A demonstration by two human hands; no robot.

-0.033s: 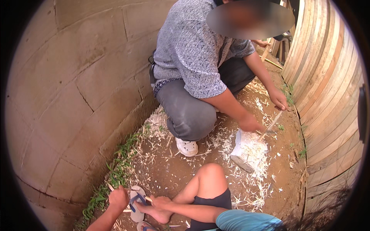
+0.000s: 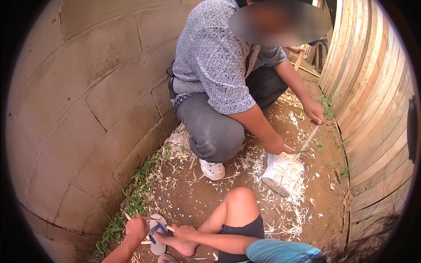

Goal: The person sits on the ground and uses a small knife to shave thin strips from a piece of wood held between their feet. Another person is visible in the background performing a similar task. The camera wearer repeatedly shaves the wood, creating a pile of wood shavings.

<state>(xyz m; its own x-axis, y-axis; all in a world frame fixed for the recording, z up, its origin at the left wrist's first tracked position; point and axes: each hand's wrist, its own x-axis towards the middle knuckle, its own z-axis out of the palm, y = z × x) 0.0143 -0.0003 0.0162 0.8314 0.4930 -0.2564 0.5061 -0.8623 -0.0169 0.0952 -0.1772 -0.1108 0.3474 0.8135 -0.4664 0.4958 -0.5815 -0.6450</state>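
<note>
Low at the left, my left hand is closed round a thin pale wooden stick, whose end pokes out beyond the fist. My right hand grips a knife by its pale handle. From the handle a narrow dark blade runs toward my left hand; where it meets the stick is too small to make out. Under the knife are a grey sandal with blue straps and my bare foot. My bent knee rises to the right of them.
A person squats ahead, holding a knife against a pale strip above a white block. Wood shavings litter the soil. A block wall stands left, a wooden slat fence right, grass along the wall.
The other person's knife hand has shifted slightly left and down, and the blade there shows more sharply. My hands keep nearly the same pose.
</note>
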